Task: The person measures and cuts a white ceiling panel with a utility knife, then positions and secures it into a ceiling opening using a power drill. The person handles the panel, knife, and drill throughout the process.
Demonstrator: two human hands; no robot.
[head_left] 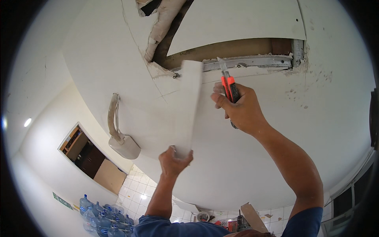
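Observation:
My left hand point(173, 162) is closed around the lower end of a long, narrow white board strip point(190, 106), which looks like plasterboard. The strip stands nearly upright and is slightly blurred; its top end overlaps the lower left of a cut opening point(229, 48) in the white panelled surface point(252, 154). In my right hand point(244, 106) is a red and black utility knife point(229, 89), blade out and pointing up. Behind the blade tip, a metal channel point(262, 62) runs along the opening's lower edge. A pointed white panel point(244, 23) hangs above the gap, beside ragged plaster edges.
To the left, a white box point(124, 147) hangs on a bent conduit point(113, 114). Lower left are several blue water jugs point(103, 224) by a doorway point(94, 158). A board piece point(253, 218) and assorted items lie on the tiled floor point(136, 185). Dark-paned windows point(351, 193) are at right.

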